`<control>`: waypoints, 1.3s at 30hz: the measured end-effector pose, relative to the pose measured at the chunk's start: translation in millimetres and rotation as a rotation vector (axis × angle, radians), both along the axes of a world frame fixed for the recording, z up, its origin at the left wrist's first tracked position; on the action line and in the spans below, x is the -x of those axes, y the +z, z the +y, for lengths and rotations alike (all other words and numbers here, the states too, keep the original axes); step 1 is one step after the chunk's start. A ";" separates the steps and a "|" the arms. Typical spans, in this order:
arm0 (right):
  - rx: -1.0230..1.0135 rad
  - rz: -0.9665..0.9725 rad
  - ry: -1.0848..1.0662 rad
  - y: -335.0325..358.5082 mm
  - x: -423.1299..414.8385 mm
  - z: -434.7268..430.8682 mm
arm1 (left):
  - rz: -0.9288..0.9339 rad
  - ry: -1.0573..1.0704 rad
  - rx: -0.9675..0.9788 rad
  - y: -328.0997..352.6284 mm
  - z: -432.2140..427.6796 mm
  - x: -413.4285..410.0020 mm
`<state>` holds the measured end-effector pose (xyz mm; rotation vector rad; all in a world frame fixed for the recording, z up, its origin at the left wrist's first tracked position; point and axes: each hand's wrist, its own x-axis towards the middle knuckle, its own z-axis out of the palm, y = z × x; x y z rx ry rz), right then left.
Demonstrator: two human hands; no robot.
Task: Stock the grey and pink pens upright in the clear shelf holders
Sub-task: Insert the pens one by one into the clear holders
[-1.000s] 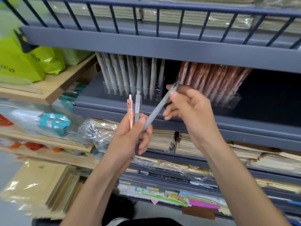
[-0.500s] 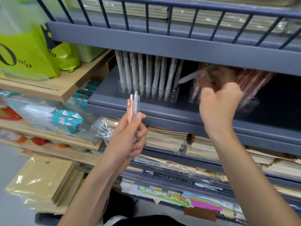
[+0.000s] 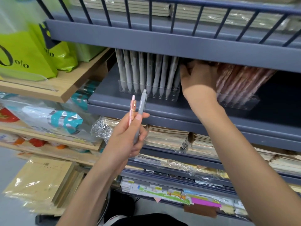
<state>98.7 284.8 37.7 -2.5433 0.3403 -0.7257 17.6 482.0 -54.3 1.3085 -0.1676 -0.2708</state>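
Looking through the head view, your right hand (image 3: 198, 79) is tucked under the grey metal shelf lip (image 3: 146, 44), between the two clear plastic holders. Its fingers are hidden, so I cannot tell whether it grips anything. Your knuckles could nudge the slim, matte grey pens (image 3: 146, 70) standing tip-down in the left holder (image 3: 175, 97), or topple the pink pens (image 3: 236, 77), which lean in the right holder (image 3: 241, 103). Your left hand (image 3: 128, 136) pinches a spare pink pen (image 3: 132, 108) and a spare grey pen (image 3: 143, 101) upright below the shelf. Their barrels look smooth and could slip.
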 end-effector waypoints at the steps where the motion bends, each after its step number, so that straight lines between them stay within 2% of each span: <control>1: -0.011 0.002 -0.003 -0.9 -1.1 0.6 | 0.017 0.003 0.005 -0.4 0.9 -0.4; 4: -0.020 -0.009 0.014 -2.8 -2.6 0.9 | 0.056 0.000 0.061 0.3 3.4 -1.8; 8: -0.096 -0.092 0.063 -8.3 2.8 -3.3 | -0.021 -0.001 0.061 2.2 4.7 -2.0; 10: -0.243 -0.205 0.141 -14.0 14.2 -2.6 | -0.060 0.004 0.042 1.7 3.3 -1.5; 12: -0.498 -0.260 0.266 -18.2 30.6 0.0 | -0.091 -0.005 0.024 1.5 1.0 -1.5; 14: -0.674 -0.173 0.402 -22.3 45.9 1.3 | -0.113 -0.014 0.014 0.9 -1.9 -2.1; 16: -0.719 -0.029 0.537 -25.9 57.6 4.1 | -0.131 -0.025 0.009 -0.2 -5.6 -2.5; 18: -0.762 0.027 0.636 -29.5 64.4 5.7 | -0.138 -0.039 0.008 -0.6 -9.9 -2.1; 22: -0.849 0.028 0.693 -30.4 70.6 1.0 | -0.126 -0.040 -0.007 -2.6 -18.1 -0.4; 25: -0.938 -0.125 0.589 -23.1 69.6 -10.9 | -0.068 -0.020 0.020 -5.2 -21.1 0.6; 28: -0.839 -0.376 0.390 -14.5 63.9 -23.3 | 0.000 -0.005 0.100 -6.3 -21.4 0.6; 31: -0.653 -0.495 0.245 -13.2 56.7 -27.2 | 0.042 -0.020 0.160 -5.7 -22.6 -0.2; 36: -0.519 -0.436 0.133 -17.4 43.1 -30.6 | -0.015 -0.029 0.104 -6.3 -23.3 2.5; 39: -0.440 -0.380 0.168 -14.8 34.9 -31.5 | -0.025 -0.007 0.078 -7.9 -21.6 4.6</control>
